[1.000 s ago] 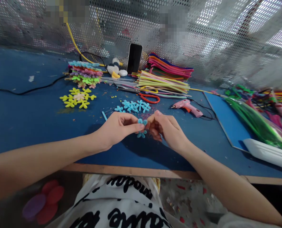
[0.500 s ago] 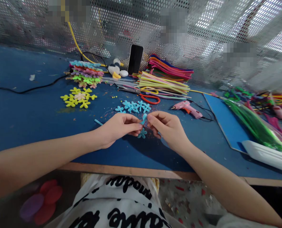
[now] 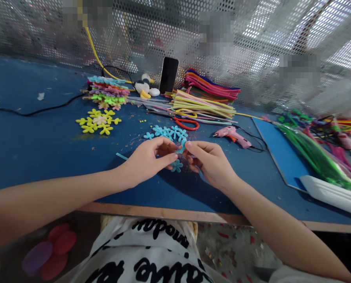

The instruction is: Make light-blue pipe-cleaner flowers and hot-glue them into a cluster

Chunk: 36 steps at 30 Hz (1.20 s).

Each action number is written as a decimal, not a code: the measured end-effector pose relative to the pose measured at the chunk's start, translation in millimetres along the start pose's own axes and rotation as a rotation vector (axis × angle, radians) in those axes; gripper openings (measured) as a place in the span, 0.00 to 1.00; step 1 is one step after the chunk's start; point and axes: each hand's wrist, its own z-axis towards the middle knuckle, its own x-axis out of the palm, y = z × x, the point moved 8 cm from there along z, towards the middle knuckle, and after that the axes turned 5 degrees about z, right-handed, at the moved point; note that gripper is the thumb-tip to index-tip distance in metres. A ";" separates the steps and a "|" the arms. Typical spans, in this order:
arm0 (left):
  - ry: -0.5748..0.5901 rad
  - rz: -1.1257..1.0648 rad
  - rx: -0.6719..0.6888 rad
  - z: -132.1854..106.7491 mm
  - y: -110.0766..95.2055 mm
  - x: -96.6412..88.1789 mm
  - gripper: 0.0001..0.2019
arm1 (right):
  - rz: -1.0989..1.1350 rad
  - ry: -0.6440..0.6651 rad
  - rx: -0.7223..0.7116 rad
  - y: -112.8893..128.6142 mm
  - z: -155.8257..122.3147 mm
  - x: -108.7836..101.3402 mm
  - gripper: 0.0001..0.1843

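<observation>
One blue worktable (image 3: 51,151) spreads under the grip. The left hand (image 3: 150,160) and right hand (image 3: 212,162) sit close together above it, each in a narrow pinch. Beyond and left of the grip lies a yellow pipe-cleaner snowflake (image 3: 99,120); just beyond it, light-blue pipe-cleaner flowers (image 3: 164,131). A single light-blue flower (image 3: 177,166) shows just below. Both pinches hold a light-blue pipe-cleaner curl (image 3: 182,146); for even bending, the left should probably anchor while the right shapes gently.

Black-screened phone (image 3: 169,75) before perforated panel (image 3: 152,43)
</observation>
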 end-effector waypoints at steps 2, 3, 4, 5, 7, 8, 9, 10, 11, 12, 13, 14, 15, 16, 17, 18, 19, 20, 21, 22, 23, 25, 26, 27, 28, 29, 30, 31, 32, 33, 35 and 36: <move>-0.052 0.173 0.083 -0.6 -8.5 -6.5 0.13 | -0.026 -0.010 -0.036 2.3 -0.8 -1.9 0.19; -0.054 0.251 0.113 -0.9 -12.0 -7.4 0.12 | -0.046 -0.011 -0.055 3.1 -1.3 -2.6 0.19; -0.045 0.309 0.132 -1.3 -14.4 -7.2 0.12 | -0.066 -0.008 -0.069 3.1 -1.7 -2.9 0.20; -0.034 0.345 0.144 -1.7 -15.9 -6.6 0.12 | -0.084 0.000 -0.076 2.4 -2.0 -2.7 0.21; -0.021 0.376 0.152 -2.6 -17.5 -5.5 0.10 | -0.115 0.016 -0.063 -1.1 -2.2 -1.6 0.22; -0.022 0.385 0.155 -3.1 -18.1 -5.2 0.09 | -0.128 0.020 -0.049 -3.2 -2.1 -1.1 0.23; -0.026 0.394 0.157 -3.6 -18.5 -5.0 0.08 | -0.136 0.020 -0.032 -5.1 -2.0 -0.6 0.23; -0.029 0.403 0.158 -3.8 -18.6 -4.9 0.08 | -0.139 0.019 -0.014 -6.7 -1.9 -0.1 0.23; -0.030 0.409 0.159 -3.8 -18.6 -4.8 0.07 | -0.133 0.016 0.002 -7.7 -1.9 0.2 0.23; -0.029 0.411 0.156 -3.6 -18.3 -4.7 0.08 | -0.120 0.014 0.012 -7.9 -1.9 0.6 0.23; -0.023 0.407 0.149 -3.0 -17.4 -4.6 0.08 | -0.105 0.013 0.015 -7.3 -1.9 1.2 0.23; -0.011 0.390 0.134 -2.2 -15.7 -4.2 0.09 | -0.092 0.015 0.012 -6.1 -2.1 1.7 0.23; 0.002 0.358 0.110 -1.1 -13.3 -3.8 0.09 | -0.084 0.019 0.006 -4.6 -2.2 2.2 0.23; 0.017 0.306 0.077 0.1 -10.1 -3.3 0.10 | -0.079 0.022 -0.001 -3.1 -2.4 2.6 0.22; 0.030 0.237 0.033 1.1 -6.3 -2.7 0.10 | -0.076 0.026 -0.007 -1.7 -2.7 2.8 0.22; 0.044 0.155 -0.018 1.9 -2.0 -1.7 0.11 | -0.075 0.031 -0.012 -0.7 -2.9 3.0 0.21; 0.056 0.066 -0.070 2.4 1.9 -0.3 0.11 | -0.073 0.038 -0.017 0.1 -3.1 3.2 0.21; 0.071 -0.021 -0.120 2.4 5.5 1.6 0.12 | -0.070 0.047 -0.022 0.7 -3.3 3.4 0.20; 0.091 -0.099 -0.165 2.2 8.2 4.1 0.12 | -0.067 0.057 -0.026 1.1 -3.3 3.7 0.19; 0.114 -0.166 -0.204 1.8 10.2 6.9 0.12 | -0.065 0.068 -0.030 1.2 -3.4 4.2 0.19; 0.137 -0.218 -0.236 1.3 11.6 9.4 0.13 | -0.066 0.078 -0.031 1.0 -3.3 4.6 0.19; 0.164 -0.285 -0.285 0.6 13.8 12.5 0.13 | -0.081 0.085 -0.035 0.8 -3.0 4.7 0.19; 0.164 -0.304 -0.305 0.5 15.0 12.9 0.12 | -0.097 0.085 -0.039 1.0 -2.8 4.7 0.19; 0.157 -0.320 -0.323 0.6 16.4 12.6 0.12 | -0.114 0.083 -0.047 1.6 -2.6 4.7 0.20; 0.146 -0.335 -0.339 0.8 17.8 12.1 0.10 | -0.129 0.081 -0.056 2.4 -2.4 4.8 0.20; 0.138 -0.352 -0.356 1.0 19.2 11.8 0.09 | -0.140 0.080 -0.067 3.4 -2.3 5.1 0.20; 0.134 -0.370 -0.372 1.0 20.3 12.0 0.08 | -0.145 0.081 -0.077 4.3 -2.3 5.5 0.19; 0.136 -0.392 -0.386 1.0 21.1 12.8 0.07 | -0.146 0.082 -0.082 5.0 -2.2 6.0 0.19; 0.141 -0.413 -0.397 0.8 21.3 13.7 0.06 | -0.145 0.082 -0.087 5.5 -2.1 6.3 0.18; 0.149 -0.431 -0.403 0.7 21.0 14.8 0.05 | -0.143 0.082 -0.089 5.9 -2.1 6.5 0.17; 0.159 -0.457 -0.402 0.3 19.6 16.2 0.04 | -0.139 0.079 -0.094 6.5 -2.0 6.4 0.17; 0.163 -0.463 -0.396 0.2 18.8 16.6 0.03 | -0.134 0.076 -0.097 6.8 -2.0 6.2 0.16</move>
